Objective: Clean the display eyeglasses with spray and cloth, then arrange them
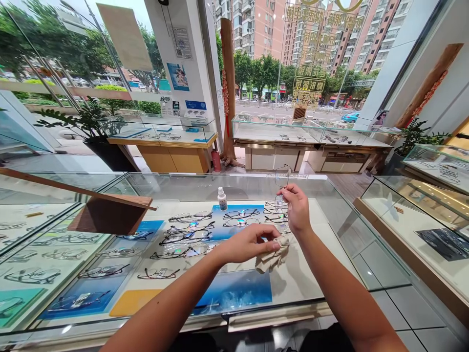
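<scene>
My right hand (296,208) is raised over the glass counter (340,230) and pinches a thin-framed pair of glasses (281,182), held upright with the lenses above the fingers. My left hand (249,243) sits just below and to the left of it, closed on a crumpled beige cleaning cloth (271,256) that hangs beneath the fingers. Under the glass lie several pairs of glasses (190,234) in rows on blue and white mats. A small white spray bottle (222,199) stands on the counter beyond my left hand.
A wooden wedge-shaped stand (110,212) rests on the counter at the left. More glass display cases stand at the back (278,129) and right (432,215). A potted plant (91,127) and a red fire extinguisher (216,160) are on the floor behind.
</scene>
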Motion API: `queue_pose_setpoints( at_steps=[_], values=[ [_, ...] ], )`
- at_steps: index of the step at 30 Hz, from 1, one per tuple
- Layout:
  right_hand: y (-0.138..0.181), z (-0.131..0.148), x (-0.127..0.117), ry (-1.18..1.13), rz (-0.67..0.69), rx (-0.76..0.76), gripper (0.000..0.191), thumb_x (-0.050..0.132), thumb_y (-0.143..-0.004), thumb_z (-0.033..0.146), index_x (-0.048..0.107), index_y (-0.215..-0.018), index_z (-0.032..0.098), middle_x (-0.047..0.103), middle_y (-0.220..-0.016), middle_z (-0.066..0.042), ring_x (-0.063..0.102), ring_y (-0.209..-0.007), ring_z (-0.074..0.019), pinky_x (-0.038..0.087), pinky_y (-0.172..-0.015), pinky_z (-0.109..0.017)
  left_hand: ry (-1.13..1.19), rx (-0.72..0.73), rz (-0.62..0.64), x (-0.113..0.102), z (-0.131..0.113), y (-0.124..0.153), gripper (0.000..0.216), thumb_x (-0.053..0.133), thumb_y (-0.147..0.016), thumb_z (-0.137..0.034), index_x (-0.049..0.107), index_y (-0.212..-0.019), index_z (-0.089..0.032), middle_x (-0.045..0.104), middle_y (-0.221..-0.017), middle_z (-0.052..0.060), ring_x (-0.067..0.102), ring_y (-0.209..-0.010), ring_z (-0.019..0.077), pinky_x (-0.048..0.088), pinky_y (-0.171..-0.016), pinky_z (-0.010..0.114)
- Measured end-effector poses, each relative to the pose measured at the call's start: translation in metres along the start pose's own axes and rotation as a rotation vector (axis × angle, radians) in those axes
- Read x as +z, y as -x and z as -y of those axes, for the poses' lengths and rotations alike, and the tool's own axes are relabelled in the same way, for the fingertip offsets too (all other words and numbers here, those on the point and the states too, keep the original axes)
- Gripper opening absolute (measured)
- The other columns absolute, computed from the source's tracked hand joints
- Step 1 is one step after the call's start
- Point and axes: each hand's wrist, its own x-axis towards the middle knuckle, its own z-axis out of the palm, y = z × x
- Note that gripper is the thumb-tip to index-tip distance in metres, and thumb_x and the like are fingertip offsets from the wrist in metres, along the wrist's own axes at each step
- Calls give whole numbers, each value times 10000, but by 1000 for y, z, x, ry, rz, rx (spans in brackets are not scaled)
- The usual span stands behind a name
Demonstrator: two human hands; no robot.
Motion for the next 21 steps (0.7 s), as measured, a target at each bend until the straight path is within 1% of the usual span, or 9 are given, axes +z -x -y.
queue_pose_setpoints(
  at_steps=[2, 8, 10, 12, 15, 17, 18, 19, 21],
  values=[
    [-1, 0, 0, -7, 3, 13, 109, 715, -832, 324, 652, -793, 243, 635, -786, -5, 603, -836, -199, 456, -817, -341, -34, -4, 59, 4, 1, 0, 331, 664, -969, -507, 752, -1050, -198, 733, -953, 58, 628, -823, 169, 470, -714, 265],
    [0, 0, 1, 52, 30, 20, 110, 685, -852, 334, 686, -791, 242, 678, -804, -17, 619, -850, -212, 473, -838, -360, -181, -21, 262, 15, 5, 2, 351, 639, -987, -472, 750, -1282, -316, 777, -1231, 56, 714, -1072, 250, 508, -906, 336],
    [0, 1, 1, 90, 38, -6, 117, 675, -866, 338, 697, -798, 245, 690, -812, -18, 626, -860, -216, 478, -857, -370, -204, 18, 229, 15, 5, 2, 310, 621, -1000, -453, 763, -1235, -307, 788, -1195, 52, 723, -1062, 246, 509, -907, 332],
    [1, 1, 0, 120, 53, -38, 124, 669, -882, 338, 704, -804, 247, 696, -818, -20, 631, -865, -220, 477, -875, -381, -271, 70, 40, 10, 5, 0, 261, 580, -1023, -429, 774, -1080, -263, 793, -1066, 51, 715, -975, 225, 502, -866, 322],
    [3, 1, -1, 168, 91, -71, 138, 657, -912, 333, 712, -814, 252, 693, -839, -27, 619, -867, -225, 463, -875, -390, -444, 170, -488, -2, 8, -2, 282, 538, -1040, -398, 685, -881, -218, 720, -883, 54, 650, -852, 211, 483, -809, 331],
    [5, 2, -1, 230, 123, -90, 156, 646, -928, 333, 713, -807, 259, 683, -842, -30, 594, -865, -228, 447, -861, -393, -554, 282, -849, -12, 11, -2, 185, 609, -1002, -391, 661, -970, -216, 697, -991, 84, 640, -962, 242, 495, -873, 365],
    [6, 2, 0, 271, 145, -103, 165, 641, -935, 331, 712, -803, 262, 679, -839, -30, 576, -863, -230, 438, -855, -394, -608, 343, -984, -15, 12, -2, 206, 668, -966, -392, 653, -1072, -216, 685, -1099, 110, 632, -1060, 267, 498, -934, 396],
    [7, 2, 0, 315, 173, -119, 173, 637, -940, 329, 711, -796, 265, 677, -831, -30, 558, -858, -232, 428, -849, -395, -664, 396, -1080, -19, 13, -2, 336, 732, -921, -395, 631, -1188, -217, 658, -1219, 138, 610, -1164, 296, 489, -1002, 432],
    [10, 3, 2, 395, 236, -159, 191, 626, -949, 320, 706, -783, 268, 677, -813, -29, 522, -840, -235, 413, -838, -399, -774, 460, -1156, -22, 15, -1, 618, 823, -846, -410, 552, -1369, -223, 579, -1399, 180, 549, -1312, 340, 445, -1108, 495]
  ],
)
